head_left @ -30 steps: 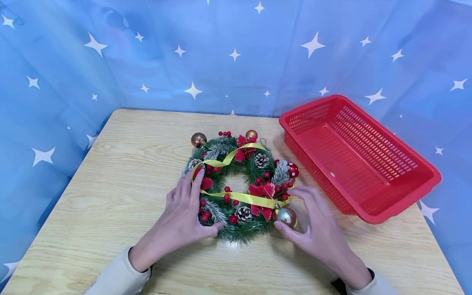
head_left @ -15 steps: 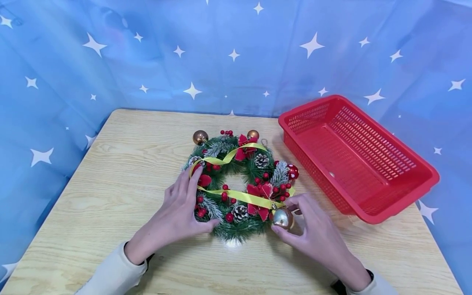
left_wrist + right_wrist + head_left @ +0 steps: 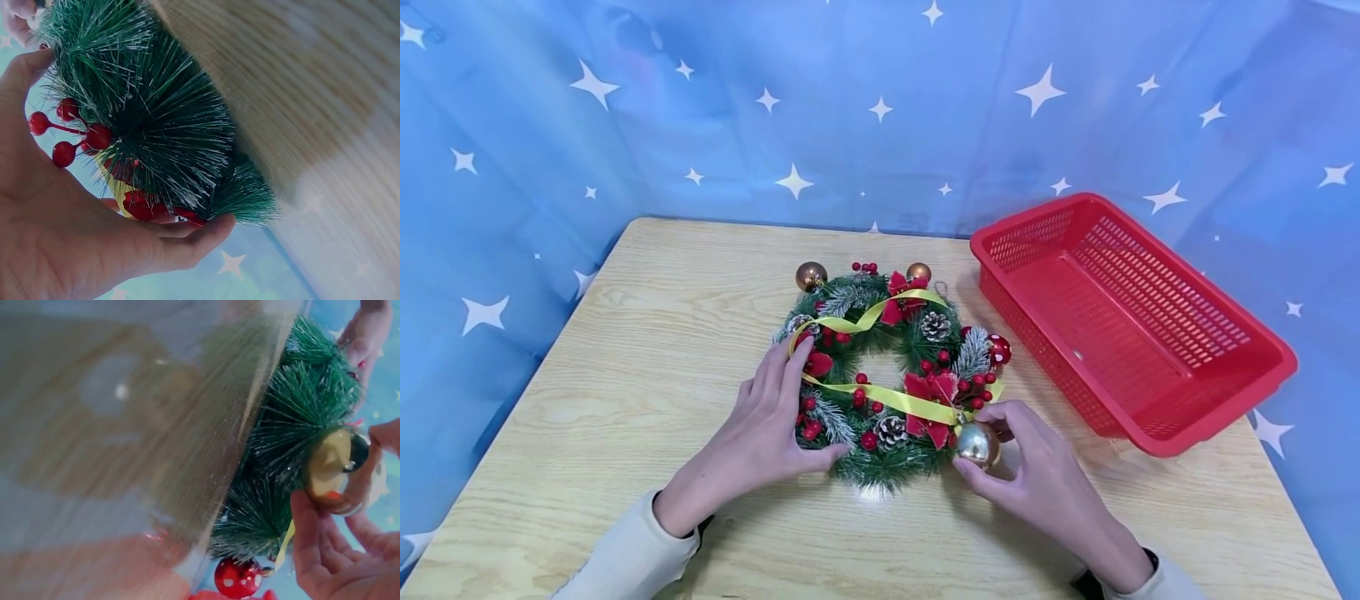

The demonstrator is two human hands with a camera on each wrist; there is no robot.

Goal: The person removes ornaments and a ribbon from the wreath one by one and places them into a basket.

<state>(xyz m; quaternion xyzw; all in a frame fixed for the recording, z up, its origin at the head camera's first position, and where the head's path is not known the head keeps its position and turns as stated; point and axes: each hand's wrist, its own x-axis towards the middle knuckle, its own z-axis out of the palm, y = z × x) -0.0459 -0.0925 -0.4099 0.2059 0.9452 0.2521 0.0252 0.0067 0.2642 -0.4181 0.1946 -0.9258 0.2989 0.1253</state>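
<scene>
Right hand (image 3: pixel 1041 467) has closed in over the last second: fingers now pinch the gold ball (image 3: pixel 977 444) at the near-right edge of the wreath (image 3: pixel 880 473), so that ball's in hand. Left hand (image 3: pixel 767 421) rests on the wreath's left side, fingers wide. Table (image 3: pixel 625 400) under it, red basket (image 3: pixel 1093 304) right.

Green on the wreath (image 3: pixel 880 473), yellow along the ribbon (image 3: pixel 917 406), silvery gold on the bauble (image 3: pixel 976 443), red over the basket (image 3: pixel 1138 325), white-starred blue across the backdrop (image 3: pixel 850 50).
</scene>
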